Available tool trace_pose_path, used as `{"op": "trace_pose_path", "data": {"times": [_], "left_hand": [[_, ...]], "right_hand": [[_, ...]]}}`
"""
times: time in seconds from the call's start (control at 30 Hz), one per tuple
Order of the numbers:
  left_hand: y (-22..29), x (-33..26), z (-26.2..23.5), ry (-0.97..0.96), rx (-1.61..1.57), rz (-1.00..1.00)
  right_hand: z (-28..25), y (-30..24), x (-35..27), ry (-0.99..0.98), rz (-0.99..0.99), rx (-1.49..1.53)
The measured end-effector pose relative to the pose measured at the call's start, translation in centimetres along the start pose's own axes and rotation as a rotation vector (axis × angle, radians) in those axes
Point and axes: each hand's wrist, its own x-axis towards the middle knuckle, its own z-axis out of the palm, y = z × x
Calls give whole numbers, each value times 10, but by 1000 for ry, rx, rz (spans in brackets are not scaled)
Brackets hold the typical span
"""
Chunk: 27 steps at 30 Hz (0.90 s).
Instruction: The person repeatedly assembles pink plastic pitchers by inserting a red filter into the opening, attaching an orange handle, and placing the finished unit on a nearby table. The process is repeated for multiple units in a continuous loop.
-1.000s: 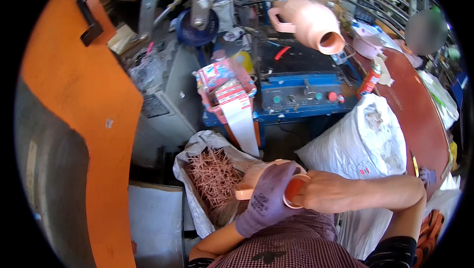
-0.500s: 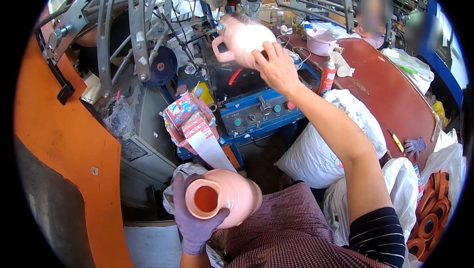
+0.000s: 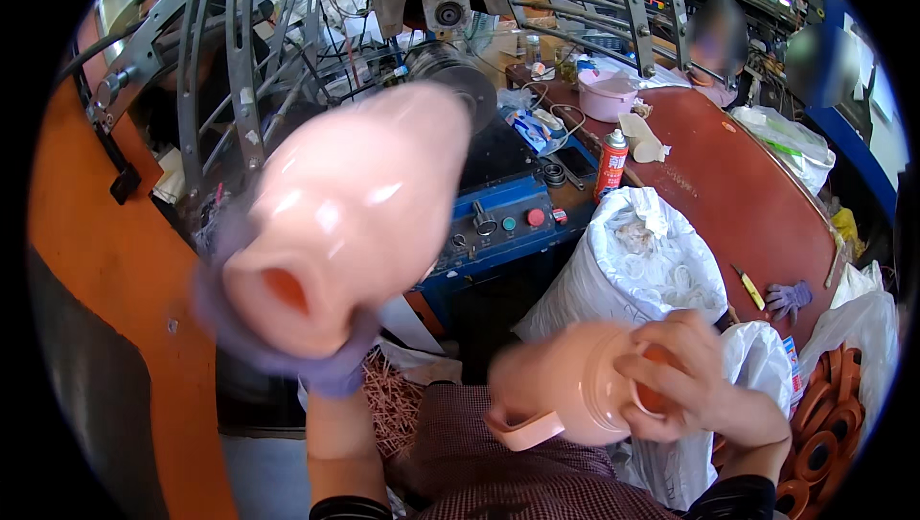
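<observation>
My left hand [image 3: 331, 372], in a purple glove, grips a pale pink jug [image 3: 369, 184] round its neck. That jug is raised high, blurred by motion, with its open mouth toward me and its base toward the machine. A second, peach-pink jug [image 3: 565, 381] lies on its side over my lap, its handle pointing down. The fingers of my bare right hand [image 3: 685, 376] are closed round the rim and neck of this one. Behind the raised jug is the machine's round dark fixture [image 3: 450, 79], which now bears no jug.
A blue control panel [image 3: 503, 223] with knobs and a red button fronts the machine. At right stand an open white sack [image 3: 642, 271], a red spray can [image 3: 611, 165] and a red-brown table [image 3: 709, 175]. Brown ring-shaped parts [image 3: 824, 439] fill a bag. An orange panel [image 3: 115, 271] flanks me.
My right hand has brought its jug from the machine down to my lap. My left hand has lifted the other jug from the lap up toward the machine.
</observation>
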Motion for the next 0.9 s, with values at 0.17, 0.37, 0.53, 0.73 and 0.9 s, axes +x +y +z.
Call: {"op": "trace_pose_path", "data": {"times": [0.17,0.37,0.53,0.73,0.9], "left_hand": [[-10,-17,134,-309,307,371],[-113,-4,190,-429,487,397],[-155,18,205,-536,446,469],[-160,18,206,-572,457,501],[-158,20,206,-605,453,502]], "right_hand": [[42,23,-43,-32,322,-25],[50,32,-50,15,391,-26],[55,37,-52,22,407,-41],[62,36,-43,16,401,-33],[67,35,-36,0,406,-35]]}}
